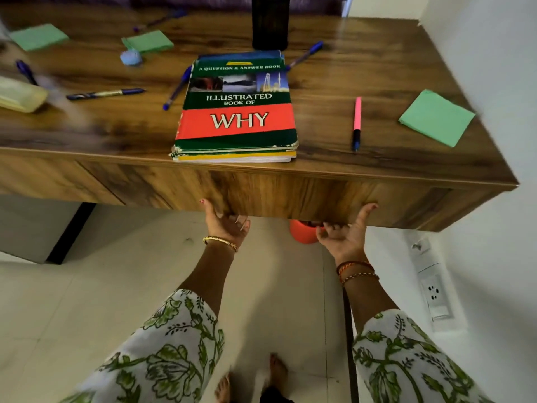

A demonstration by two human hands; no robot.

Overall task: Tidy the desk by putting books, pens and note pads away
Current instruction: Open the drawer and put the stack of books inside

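A stack of books (236, 112), topped by a green and red "Illustrated Book of Why", lies at the desk's front edge. A pink pen (357, 123) lies to its right, and several blue pens are scattered around, one (106, 93) to the left. Three green note pads are on the desk: right (436, 117), back middle (148, 41), back left (37, 36). Below the desktop, my left hand (225, 223) and right hand (345, 234) are palm up. Their fingers curl under the lower edge of the wooden drawer front (290, 193), thumbs on its face.
A black mesh pen holder (270, 21) stands behind the books. A yellow case (20, 94) and a small light blue round object (131, 57) lie at the left. An orange object (303, 231) sits under the desk. White wall with sockets (433, 292) on the right.
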